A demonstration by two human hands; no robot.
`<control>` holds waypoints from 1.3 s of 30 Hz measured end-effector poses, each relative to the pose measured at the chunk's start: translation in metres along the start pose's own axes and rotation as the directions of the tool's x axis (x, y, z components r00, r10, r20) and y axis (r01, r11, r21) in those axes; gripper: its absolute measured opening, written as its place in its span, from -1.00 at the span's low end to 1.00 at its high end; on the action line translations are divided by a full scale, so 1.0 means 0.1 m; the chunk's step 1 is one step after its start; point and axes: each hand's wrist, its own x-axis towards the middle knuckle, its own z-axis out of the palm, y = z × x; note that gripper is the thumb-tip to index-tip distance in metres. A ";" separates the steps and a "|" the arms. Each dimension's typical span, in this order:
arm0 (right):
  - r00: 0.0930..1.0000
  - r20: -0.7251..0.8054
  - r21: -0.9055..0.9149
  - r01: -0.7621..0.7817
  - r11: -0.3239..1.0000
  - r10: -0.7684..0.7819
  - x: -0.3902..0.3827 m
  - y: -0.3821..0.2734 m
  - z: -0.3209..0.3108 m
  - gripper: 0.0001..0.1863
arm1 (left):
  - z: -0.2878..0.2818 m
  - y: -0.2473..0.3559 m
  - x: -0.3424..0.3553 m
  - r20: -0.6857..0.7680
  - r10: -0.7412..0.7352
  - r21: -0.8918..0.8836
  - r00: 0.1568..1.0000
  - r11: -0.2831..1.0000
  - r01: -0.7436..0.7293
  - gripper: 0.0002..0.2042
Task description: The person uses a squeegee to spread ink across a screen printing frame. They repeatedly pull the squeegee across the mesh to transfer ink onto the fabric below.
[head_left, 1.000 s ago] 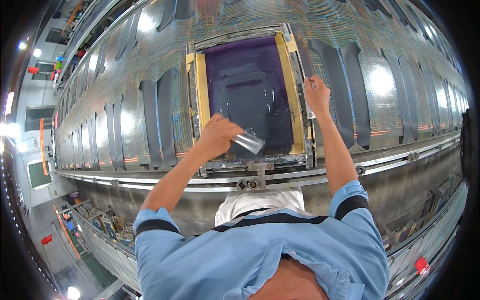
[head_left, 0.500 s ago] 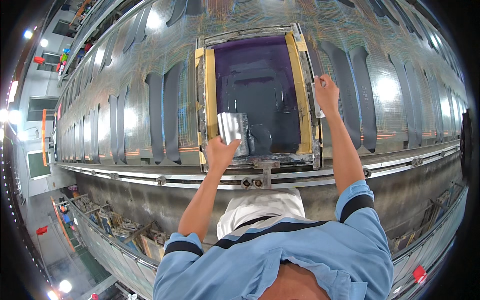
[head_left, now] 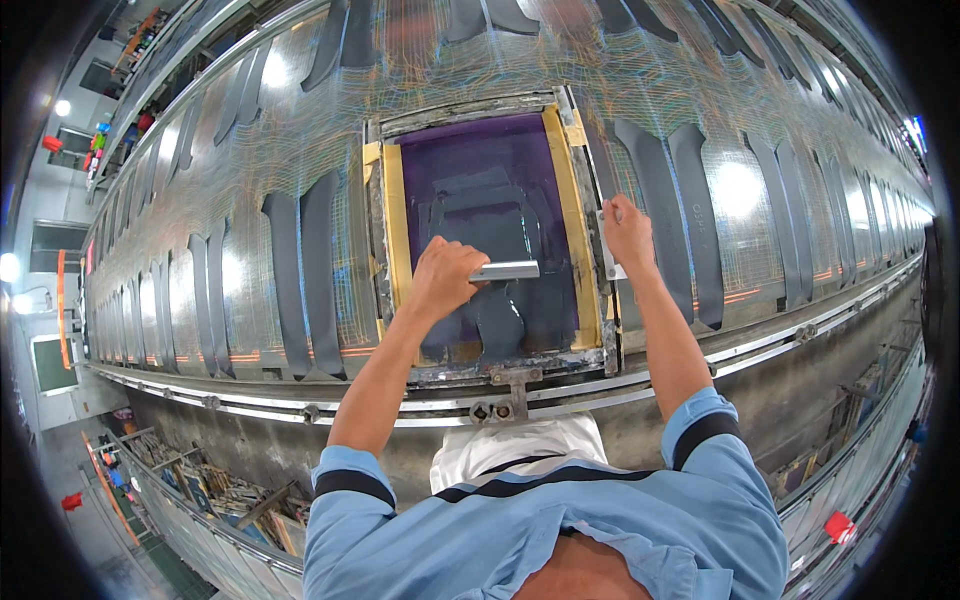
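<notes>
A silk-screen frame point(head_left: 460, 112) lies on the long table, its purple mesh point(head_left: 480, 145) edged with yellow tape. Dark grey ink point(head_left: 485, 225) coats the middle of the mesh, with a wet, shiny patch toward the near side. My left hand point(head_left: 445, 275) is closed round one end of a metal squeegee point(head_left: 512, 270), which lies crosswise over the inked mesh. Whether its lower edge touches the mesh cannot be told. At the frame's right side, my right hand point(head_left: 630, 238) grips a pale metal handle point(head_left: 612, 262).
Pairs of long dark grey cut pieces point(head_left: 302, 275) lie along the table point(head_left: 740, 270) on both sides. A metal rail point(head_left: 270, 402) with clamps runs along the near edge. Stored frames point(head_left: 220, 490) stand behind at lower left.
My left hand has carried the squeegee away from the mesh's near left corner toward its middle and turned it, so a narrow side shows. My right hand stays on the handle. The view has shifted.
</notes>
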 end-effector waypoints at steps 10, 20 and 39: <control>0.613 0.572 0.125 0.592 0.796 -0.545 0.40 -1.51 -0.03 -0.70 | -0.25 -0.60 0.70 -0.107 -0.073 -0.059 0.992 0.996 0.067 -0.84; 0.567 0.451 0.063 0.750 0.659 -0.689 -0.61 -0.96 0.29 -0.72 | 0.14 0.02 -0.14 -0.225 -0.054 -0.065 0.973 0.997 0.040 -0.81; 0.604 0.597 -0.033 0.675 0.737 -0.527 0.58 -1.50 0.54 -0.86 | -0.26 -0.74 0.81 -0.127 -0.108 -0.083 0.986 0.992 0.098 -0.85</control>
